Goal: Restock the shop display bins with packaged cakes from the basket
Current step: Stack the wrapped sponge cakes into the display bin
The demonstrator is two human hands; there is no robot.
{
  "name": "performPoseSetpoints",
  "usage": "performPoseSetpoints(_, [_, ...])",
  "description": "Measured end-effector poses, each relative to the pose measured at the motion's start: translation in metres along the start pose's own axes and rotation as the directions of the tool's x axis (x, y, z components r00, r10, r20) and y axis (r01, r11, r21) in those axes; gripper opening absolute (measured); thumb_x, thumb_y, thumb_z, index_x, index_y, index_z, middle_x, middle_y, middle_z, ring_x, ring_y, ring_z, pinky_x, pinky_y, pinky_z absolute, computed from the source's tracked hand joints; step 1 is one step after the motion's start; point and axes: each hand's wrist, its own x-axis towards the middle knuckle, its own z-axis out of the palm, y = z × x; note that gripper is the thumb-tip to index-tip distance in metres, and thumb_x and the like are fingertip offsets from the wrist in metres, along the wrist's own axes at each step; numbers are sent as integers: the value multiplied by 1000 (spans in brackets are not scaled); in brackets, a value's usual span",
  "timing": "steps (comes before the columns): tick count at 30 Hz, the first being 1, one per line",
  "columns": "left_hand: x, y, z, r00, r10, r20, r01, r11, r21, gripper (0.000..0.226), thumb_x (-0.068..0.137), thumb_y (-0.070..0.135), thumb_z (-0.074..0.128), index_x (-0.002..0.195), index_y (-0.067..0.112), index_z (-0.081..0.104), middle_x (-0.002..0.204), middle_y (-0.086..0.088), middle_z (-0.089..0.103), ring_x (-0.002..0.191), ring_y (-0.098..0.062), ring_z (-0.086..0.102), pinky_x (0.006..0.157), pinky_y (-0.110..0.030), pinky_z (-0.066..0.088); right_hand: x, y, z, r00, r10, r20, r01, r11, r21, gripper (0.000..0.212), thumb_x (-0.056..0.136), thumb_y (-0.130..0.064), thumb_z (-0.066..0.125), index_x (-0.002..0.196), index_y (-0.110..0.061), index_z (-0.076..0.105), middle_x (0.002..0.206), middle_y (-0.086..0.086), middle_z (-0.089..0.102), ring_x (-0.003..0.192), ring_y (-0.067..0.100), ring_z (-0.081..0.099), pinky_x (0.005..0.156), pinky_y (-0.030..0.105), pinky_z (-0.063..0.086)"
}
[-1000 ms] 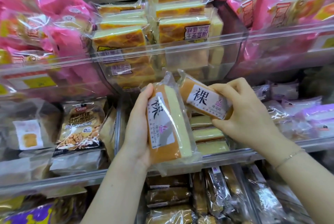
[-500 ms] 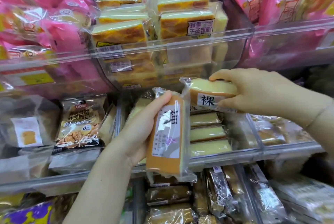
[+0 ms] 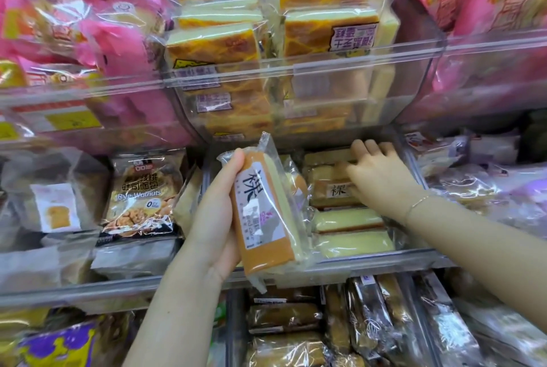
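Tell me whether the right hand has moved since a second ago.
Yes. The right hand has gone forward and down into the clear bin, pressing its labelled cake onto the stacked cakes there.

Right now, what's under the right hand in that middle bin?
The right hand rests on a labelled cake pack atop the stack; two pale packs lie in front. Anything beneath is covered.

Bare forearms, thin wrist bracelet (image 3: 416, 203)

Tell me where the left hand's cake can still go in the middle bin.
Open slot: the bin's left column, between the clear divider wall and the wrapped yellow cake stack. The right column is crowded; the right hand presses there. The left hand grips the wrapped orange-crusted cake.
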Motion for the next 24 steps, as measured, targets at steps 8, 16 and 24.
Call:
performPoseSetpoints(8, [-1,-2,19,989,-15,-150,29,995,95,41,89,49,56,80,13,75,81,-9,75,71,-21,73,58,-30,58,7,-8,-31,963,252,96,-256,738,624,37,87,-17,55,124,-18,51,116,7,54,94,26,59,77,29,48])
performPoseSetpoints(16, [-11,-23,69,972,141,-187,-138,990,29,60,73,59,60,116,17,60,110,-18,68,103,-34,66,89,-60,50,-46,-11,-86,935,-312,168,-268,-314,911,46,67,-39,80,107,-29,60,110,11,68,103,30,65,87,47,51])
performPoseSetpoints(24, [8,1,23,911,363,194,-273,180,945,62,81,42,70,136,34,43,132,21,44,119,4,44,94,-13,35,-54,60,-79,958,217,189,-219,123,968,56,59,-4,84,106,-28,64,100,3,66,83,24,69,56,41,59])
